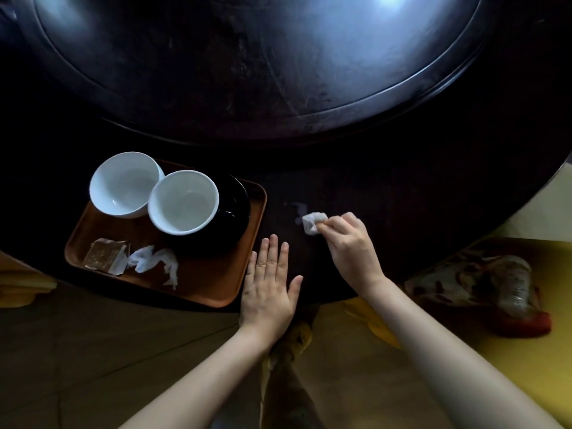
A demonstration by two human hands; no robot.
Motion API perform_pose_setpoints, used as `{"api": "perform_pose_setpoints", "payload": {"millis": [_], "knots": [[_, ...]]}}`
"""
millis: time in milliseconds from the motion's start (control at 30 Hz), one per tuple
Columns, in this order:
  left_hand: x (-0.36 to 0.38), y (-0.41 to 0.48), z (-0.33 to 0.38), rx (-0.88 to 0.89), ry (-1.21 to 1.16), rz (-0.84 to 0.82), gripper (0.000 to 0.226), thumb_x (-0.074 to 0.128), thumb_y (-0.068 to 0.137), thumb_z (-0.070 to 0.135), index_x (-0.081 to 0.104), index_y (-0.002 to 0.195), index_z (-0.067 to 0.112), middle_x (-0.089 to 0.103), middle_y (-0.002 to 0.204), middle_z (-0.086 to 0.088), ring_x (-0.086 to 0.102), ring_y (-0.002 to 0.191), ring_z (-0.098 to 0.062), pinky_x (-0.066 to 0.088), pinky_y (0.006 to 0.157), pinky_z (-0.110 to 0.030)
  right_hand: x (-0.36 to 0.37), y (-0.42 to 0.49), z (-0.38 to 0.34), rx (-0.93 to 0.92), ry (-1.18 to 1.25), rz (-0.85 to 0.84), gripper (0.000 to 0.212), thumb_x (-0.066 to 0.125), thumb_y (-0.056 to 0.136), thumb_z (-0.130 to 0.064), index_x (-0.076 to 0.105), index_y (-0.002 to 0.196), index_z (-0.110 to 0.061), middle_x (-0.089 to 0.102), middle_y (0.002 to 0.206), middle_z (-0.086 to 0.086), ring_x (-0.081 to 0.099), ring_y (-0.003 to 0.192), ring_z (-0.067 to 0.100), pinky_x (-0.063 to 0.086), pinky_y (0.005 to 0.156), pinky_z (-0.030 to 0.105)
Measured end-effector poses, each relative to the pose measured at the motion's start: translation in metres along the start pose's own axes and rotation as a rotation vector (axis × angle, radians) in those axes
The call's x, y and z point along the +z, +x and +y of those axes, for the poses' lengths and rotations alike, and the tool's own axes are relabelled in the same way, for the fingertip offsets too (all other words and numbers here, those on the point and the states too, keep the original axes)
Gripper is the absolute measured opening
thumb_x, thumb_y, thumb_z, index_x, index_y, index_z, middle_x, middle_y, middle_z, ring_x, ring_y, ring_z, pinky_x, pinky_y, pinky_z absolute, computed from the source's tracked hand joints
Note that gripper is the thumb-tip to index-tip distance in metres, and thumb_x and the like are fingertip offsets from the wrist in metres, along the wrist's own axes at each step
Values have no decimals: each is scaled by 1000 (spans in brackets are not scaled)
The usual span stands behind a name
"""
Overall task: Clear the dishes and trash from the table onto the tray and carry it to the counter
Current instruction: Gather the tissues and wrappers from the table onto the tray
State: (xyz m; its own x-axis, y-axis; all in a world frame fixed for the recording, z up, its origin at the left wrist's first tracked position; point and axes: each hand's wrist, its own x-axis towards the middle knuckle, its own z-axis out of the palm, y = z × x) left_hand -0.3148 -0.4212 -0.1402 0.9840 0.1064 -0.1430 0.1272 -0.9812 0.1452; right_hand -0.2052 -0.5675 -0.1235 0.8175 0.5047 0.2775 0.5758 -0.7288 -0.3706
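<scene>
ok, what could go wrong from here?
1. The tray hangs past the table edge, with the left hand flat beside it; a nudge may tip it.
2. One bowl leans on the black plate and could slide when carried.
3. The right hand pinches a tissue by a wet smear, which may get missed.

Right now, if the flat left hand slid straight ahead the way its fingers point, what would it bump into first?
Probably nothing close. The left hand lies flat on the table beside the tray, pointing up the bare dark strip. The raised turntable edge would likely come first.
</scene>
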Motion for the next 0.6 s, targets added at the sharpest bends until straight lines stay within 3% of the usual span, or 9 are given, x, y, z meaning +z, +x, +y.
{"api": "perform_pose_setpoints", "payload": {"millis": [233,333,433,600], "knots": [[1,0,0,-4,5,20,64,12,96,47,26,145,7,25,153,-17,18,142,-23,20,112,-41,-16,-32,-9,10,77,-113,17,59,81,0,68,94,-6,64,82,7,57,73,23,53,67,36],[1,-1,1,-7,-2,26,65,9,96,47,26,145,7,25,153,-17,18,142,-23,18,112,-41,-25,-7,-4,189,217,-28,20,57,84,1,67,100,-5,64,85,9,59,80,23,49,77,27],[3,0,1,-14,-8,30,65,10,96,47,24,145,8,23,154,-16,16,143,-23,16,113,-40,-26,40,3,285,289,25,28,53,87,0,63,113,-5,64,97,12,60,90,24,50,84,30],[1,-1,2,-15,22,32,64,13,96,47,26,146,7,23,154,-16,15,143,-24,16,113,-40,8,95,-5,146,263,-61,31,53,87,1,64,115,-6,63,109,13,56,102,28,46,88,28]]}}
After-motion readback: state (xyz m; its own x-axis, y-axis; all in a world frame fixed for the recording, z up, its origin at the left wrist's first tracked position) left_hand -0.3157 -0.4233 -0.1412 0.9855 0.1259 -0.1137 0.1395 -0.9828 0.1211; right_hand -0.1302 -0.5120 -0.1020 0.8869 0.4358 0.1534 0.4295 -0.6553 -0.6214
